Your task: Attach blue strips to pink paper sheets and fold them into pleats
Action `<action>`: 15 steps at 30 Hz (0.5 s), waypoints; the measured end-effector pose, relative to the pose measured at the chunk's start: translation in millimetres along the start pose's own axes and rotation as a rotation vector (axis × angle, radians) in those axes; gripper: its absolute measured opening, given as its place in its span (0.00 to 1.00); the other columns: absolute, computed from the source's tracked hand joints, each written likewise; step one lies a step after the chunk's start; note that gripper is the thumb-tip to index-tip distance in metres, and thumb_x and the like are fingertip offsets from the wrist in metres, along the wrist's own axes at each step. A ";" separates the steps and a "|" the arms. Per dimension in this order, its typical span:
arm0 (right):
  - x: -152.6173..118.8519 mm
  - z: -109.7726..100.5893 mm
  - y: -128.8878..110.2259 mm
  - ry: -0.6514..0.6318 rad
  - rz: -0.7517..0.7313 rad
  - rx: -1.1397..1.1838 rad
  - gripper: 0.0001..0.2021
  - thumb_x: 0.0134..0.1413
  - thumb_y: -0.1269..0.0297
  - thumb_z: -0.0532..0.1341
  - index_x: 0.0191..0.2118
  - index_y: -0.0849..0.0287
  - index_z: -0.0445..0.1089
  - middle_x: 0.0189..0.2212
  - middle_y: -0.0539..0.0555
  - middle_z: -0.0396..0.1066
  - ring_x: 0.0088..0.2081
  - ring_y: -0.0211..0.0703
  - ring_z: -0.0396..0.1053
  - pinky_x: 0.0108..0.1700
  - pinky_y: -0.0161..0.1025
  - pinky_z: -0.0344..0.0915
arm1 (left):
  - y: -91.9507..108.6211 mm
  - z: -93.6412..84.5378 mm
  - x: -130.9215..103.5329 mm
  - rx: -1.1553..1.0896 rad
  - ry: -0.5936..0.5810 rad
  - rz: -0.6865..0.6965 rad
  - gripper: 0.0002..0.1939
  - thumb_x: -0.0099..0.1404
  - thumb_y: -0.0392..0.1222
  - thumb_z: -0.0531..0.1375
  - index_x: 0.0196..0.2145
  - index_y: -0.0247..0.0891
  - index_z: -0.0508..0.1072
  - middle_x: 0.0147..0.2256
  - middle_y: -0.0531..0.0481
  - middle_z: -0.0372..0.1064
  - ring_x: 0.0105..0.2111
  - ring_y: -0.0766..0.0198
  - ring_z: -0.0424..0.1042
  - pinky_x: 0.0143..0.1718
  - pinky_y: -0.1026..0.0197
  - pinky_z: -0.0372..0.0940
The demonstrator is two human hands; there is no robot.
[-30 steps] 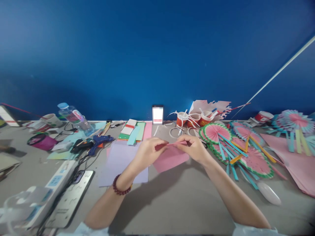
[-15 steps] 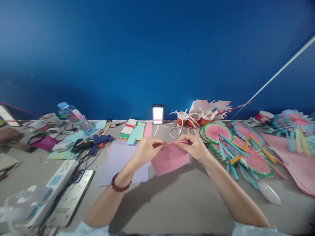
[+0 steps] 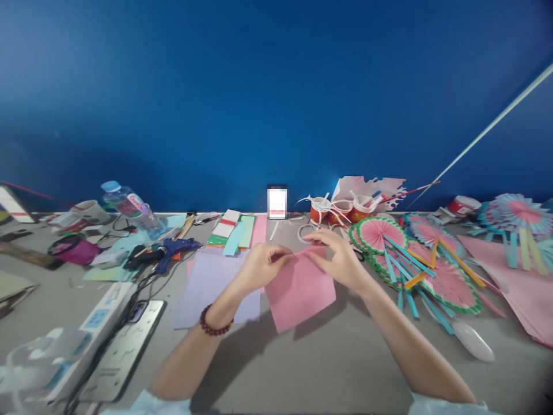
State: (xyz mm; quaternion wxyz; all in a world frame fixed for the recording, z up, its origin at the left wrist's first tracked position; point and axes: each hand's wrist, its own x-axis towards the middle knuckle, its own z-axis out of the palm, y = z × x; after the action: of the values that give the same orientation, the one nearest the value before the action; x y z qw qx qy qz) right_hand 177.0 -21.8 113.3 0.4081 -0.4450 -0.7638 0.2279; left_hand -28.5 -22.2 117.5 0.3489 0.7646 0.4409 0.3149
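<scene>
Between my two hands hangs a sheet of pink paper [image 3: 300,291], tilted above the grey table, with a narrow folded edge along its top. My left hand [image 3: 268,266] pinches that edge at its left end, thumb against fingers. At the other end, my right hand [image 3: 337,259] grips the edge with thumb below and fingers lying over the back; the fingertips are partly hidden. Under and left of my left hand lies a sheet of lilac paper [image 3: 194,300]. To the right of my right hand are round pleated watermelon-coloured paper fans [image 3: 382,233] with blue and orange strips.
A phone with a lit screen [image 3: 277,203] leans on the blue wall. Red paper cups [image 3: 318,212] holding white strips stand behind my right hand. At left are a bottle [image 3: 133,207], a blue glue gun [image 3: 175,251], a power strip [image 3: 93,323] and another phone [image 3: 125,351].
The pink paper has tipped so more of its face shows and its lower edge reaches nearer me. My right fingers have spread over the folded edge; the pleats show less.
</scene>
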 end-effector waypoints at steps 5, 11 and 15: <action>-3.0 0.8 -5.2 -0.078 -0.142 -0.075 0.07 0.57 0.62 0.59 0.35 0.54 0.75 0.34 0.54 0.74 0.38 0.45 0.70 0.43 0.41 0.64 | 2.6 5.1 -1.0 0.029 -0.006 0.056 0.11 0.64 0.43 0.56 0.33 0.41 0.78 0.33 0.52 0.77 0.32 0.64 0.74 0.32 0.67 0.64; -2.3 -0.8 -3.2 -0.083 -0.037 -0.005 0.08 0.56 0.60 0.59 0.32 0.56 0.74 0.29 0.52 0.73 0.33 0.42 0.70 0.36 0.37 0.64 | 3.2 1.3 -2.0 -0.018 -0.012 0.053 0.09 0.62 0.40 0.58 0.38 0.42 0.77 0.38 0.51 0.76 0.38 0.61 0.74 0.39 0.65 0.67; -2.1 -0.4 -2.4 -0.069 0.016 -0.025 0.07 0.55 0.62 0.60 0.31 0.56 0.74 0.28 0.51 0.73 0.32 0.41 0.69 0.34 0.36 0.62 | 2.4 -1.9 -2.7 -0.025 -0.011 0.032 0.09 0.61 0.40 0.58 0.37 0.41 0.78 0.37 0.50 0.77 0.38 0.60 0.75 0.38 0.65 0.68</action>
State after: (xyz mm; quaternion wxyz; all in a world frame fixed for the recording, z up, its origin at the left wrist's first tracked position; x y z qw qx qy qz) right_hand 176.8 -24.8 114.4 0.3741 -0.4480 -0.7768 0.2366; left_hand -30.0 -25.0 120.0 0.3560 0.7689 0.4228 0.3215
